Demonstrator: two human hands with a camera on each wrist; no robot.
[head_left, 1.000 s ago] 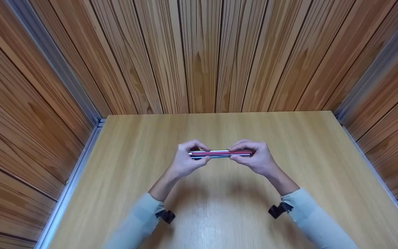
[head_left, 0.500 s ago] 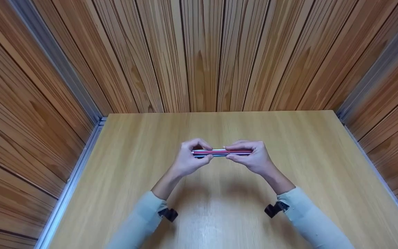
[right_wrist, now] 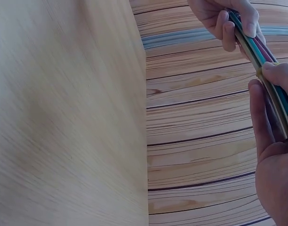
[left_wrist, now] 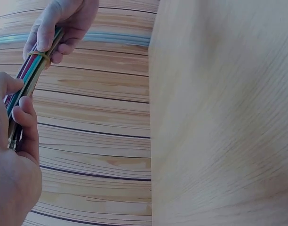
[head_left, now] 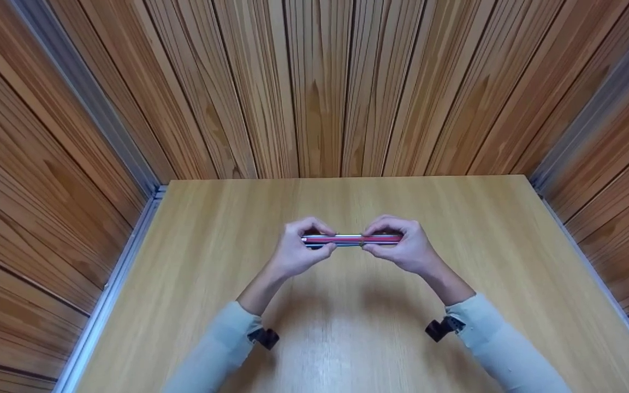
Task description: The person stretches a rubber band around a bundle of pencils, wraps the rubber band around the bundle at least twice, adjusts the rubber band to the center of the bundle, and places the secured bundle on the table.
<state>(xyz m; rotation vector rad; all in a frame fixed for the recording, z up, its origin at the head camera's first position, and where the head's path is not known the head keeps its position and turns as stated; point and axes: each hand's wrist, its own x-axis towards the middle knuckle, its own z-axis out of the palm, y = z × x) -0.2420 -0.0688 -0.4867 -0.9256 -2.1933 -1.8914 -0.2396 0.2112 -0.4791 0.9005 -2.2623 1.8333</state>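
A slim bundle of what look like pencils (head_left: 348, 240), red, teal, blue and gold, lies level between both hands above the table. My left hand (head_left: 294, 256) pinches its left part between thumb and fingers. The right part is held by my right hand (head_left: 410, 251), its fingertips right at a yellow rubber band (left_wrist: 39, 54) that goes around the bundle. In the right wrist view the band shows just by the right thumb (right_wrist: 278, 75). The palms hide parts of both ends of the bundle.
Below the hands spreads a light wooden table (head_left: 227, 218). Wood-plank walls (head_left: 314, 98) stand behind it and at both sides, with metal rails (head_left: 112, 289) along the side edges. Each sleeve carries a black wrist camera (head_left: 264, 338).
The right hand slid a little left along the bundle, then back right, and the rubber band now shows at its fingertips. The left hand has shifted slightly right, still holding its end.
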